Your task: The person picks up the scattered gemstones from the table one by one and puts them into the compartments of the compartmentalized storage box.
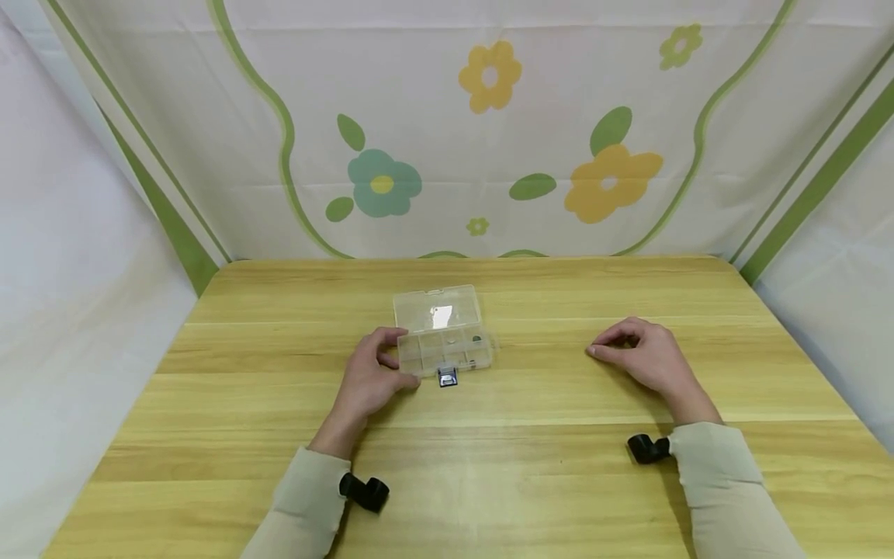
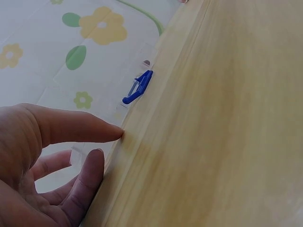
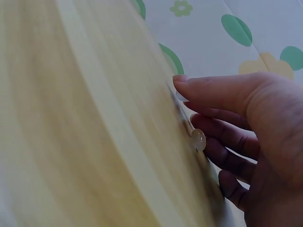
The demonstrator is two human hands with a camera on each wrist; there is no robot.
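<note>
A clear plastic compartment box [image 1: 444, 348] lies mid-table with its lid [image 1: 437, 307] swung back flat and a blue latch [image 1: 447, 378] at its front edge. My left hand [image 1: 372, 376] grips the box's left end, thumb at the front corner and fingers behind it. In the left wrist view the thumb [image 2: 80, 127] meets the see-through box wall, with the blue latch [image 2: 138, 88] farther along. My right hand [image 1: 639, 353] rests on the table well to the right, fingers bent, tips on the wood. A small pale bead [image 3: 198, 140] lies on the table against one fingertip [image 3: 208, 135], not pinched.
The wooden table [image 1: 489, 458] is backed by a flowered cloth [image 1: 489, 140], with white cloth on both sides. One compartment holds a small dark item [image 1: 476, 339]. Black wrist mounts [image 1: 365, 491] sit at both sleeves.
</note>
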